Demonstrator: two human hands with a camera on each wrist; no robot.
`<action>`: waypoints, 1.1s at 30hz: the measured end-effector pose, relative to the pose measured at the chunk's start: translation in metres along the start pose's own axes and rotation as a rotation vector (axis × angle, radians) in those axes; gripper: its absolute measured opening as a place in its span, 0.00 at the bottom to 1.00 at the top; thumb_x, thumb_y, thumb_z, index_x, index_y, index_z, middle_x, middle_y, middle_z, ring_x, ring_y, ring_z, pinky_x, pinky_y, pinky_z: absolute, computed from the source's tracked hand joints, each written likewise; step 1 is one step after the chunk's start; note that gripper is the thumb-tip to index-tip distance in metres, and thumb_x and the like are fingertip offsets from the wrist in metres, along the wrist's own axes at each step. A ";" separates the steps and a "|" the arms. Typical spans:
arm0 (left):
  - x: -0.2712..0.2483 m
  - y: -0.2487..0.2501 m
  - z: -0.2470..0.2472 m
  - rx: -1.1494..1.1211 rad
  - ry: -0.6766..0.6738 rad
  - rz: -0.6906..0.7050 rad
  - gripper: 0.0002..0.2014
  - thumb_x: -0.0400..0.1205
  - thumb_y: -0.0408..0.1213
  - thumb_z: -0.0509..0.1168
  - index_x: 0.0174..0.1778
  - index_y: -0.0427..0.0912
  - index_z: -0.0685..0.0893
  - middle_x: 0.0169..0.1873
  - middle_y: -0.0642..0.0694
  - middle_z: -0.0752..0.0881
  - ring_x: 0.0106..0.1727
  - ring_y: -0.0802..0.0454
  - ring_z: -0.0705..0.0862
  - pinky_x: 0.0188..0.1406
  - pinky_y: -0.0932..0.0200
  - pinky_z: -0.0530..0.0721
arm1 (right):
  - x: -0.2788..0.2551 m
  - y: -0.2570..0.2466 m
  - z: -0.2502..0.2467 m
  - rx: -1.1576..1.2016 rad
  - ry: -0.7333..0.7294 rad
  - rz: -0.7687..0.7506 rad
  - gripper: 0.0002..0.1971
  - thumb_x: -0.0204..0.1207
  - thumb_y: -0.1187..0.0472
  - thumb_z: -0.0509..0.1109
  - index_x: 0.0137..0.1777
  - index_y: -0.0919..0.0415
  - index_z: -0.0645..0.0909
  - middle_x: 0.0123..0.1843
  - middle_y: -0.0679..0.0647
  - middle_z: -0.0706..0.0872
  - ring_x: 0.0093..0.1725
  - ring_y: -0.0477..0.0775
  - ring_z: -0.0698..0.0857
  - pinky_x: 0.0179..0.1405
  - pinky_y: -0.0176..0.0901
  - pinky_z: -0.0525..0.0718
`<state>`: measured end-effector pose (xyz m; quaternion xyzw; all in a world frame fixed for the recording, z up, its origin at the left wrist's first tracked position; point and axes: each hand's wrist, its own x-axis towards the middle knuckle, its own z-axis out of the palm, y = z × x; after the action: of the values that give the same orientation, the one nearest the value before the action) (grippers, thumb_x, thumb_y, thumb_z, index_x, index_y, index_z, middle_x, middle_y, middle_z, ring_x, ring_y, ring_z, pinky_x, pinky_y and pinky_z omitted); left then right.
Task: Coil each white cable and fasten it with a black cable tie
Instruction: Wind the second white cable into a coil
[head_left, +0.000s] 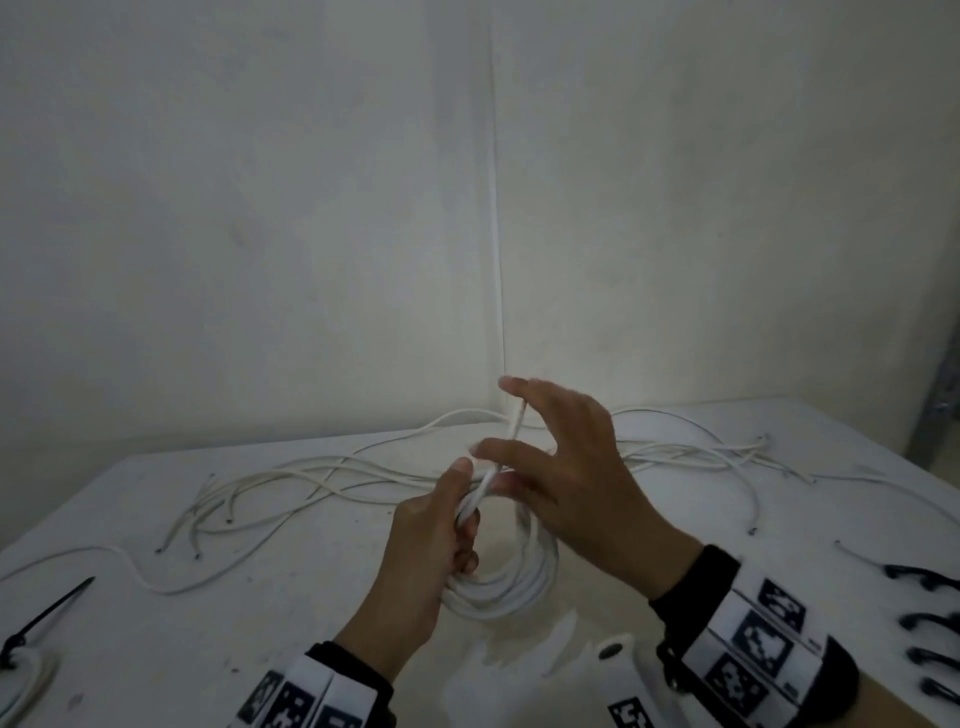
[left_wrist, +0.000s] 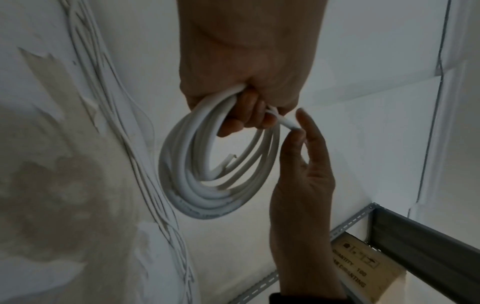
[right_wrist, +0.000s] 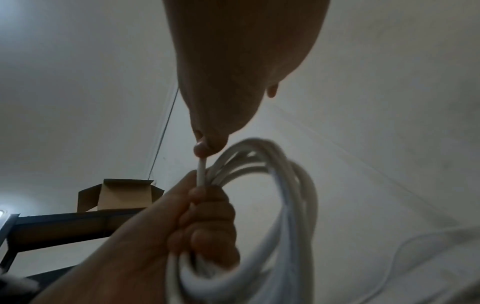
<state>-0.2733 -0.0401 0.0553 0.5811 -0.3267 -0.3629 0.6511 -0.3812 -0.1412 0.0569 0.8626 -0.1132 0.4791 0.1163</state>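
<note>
in the left hand (head_left: 415, 561) grip, white coil (head_left: 511, 582); free end (head_left: 514, 431) in right hand (head_left: 576, 483) pinch

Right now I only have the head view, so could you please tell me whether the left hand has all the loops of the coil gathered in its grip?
Observer: In the left wrist view, the left hand curls its fingers round the bunched loops at one side of the white coil.
Operator: Thank you. Is any cable end loose inside the loops?
Observer: Yes, one short end sticks out inside the ring, away from the fingers.
Operator: And how do the hands share the outer end?
Observer: In the right wrist view, the right hand pinches the outer end at its fingertips, right beside the left fist.
</note>
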 end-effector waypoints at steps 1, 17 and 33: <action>0.000 0.001 -0.001 0.015 -0.015 0.000 0.24 0.83 0.45 0.59 0.20 0.41 0.74 0.12 0.50 0.70 0.14 0.57 0.65 0.21 0.60 0.69 | 0.003 0.004 -0.002 -0.062 0.029 -0.053 0.13 0.82 0.42 0.52 0.50 0.45 0.74 0.66 0.54 0.76 0.67 0.58 0.72 0.61 0.56 0.69; 0.003 0.015 0.005 -0.083 -0.020 0.065 0.26 0.83 0.46 0.56 0.19 0.39 0.71 0.10 0.49 0.64 0.12 0.56 0.61 0.13 0.67 0.63 | 0.006 -0.004 -0.010 0.225 0.110 0.264 0.15 0.81 0.46 0.56 0.45 0.52 0.82 0.39 0.47 0.86 0.40 0.45 0.79 0.47 0.47 0.72; 0.004 0.001 -0.003 -0.257 0.127 0.127 0.30 0.83 0.44 0.56 0.10 0.45 0.68 0.09 0.50 0.62 0.12 0.56 0.60 0.13 0.66 0.63 | -0.008 -0.035 -0.003 0.912 -0.135 0.892 0.18 0.84 0.58 0.54 0.72 0.55 0.72 0.66 0.40 0.75 0.65 0.34 0.73 0.61 0.14 0.67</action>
<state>-0.2687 -0.0423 0.0557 0.4932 -0.2717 -0.3222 0.7610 -0.3769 -0.1064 0.0489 0.7238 -0.2530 0.4259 -0.4804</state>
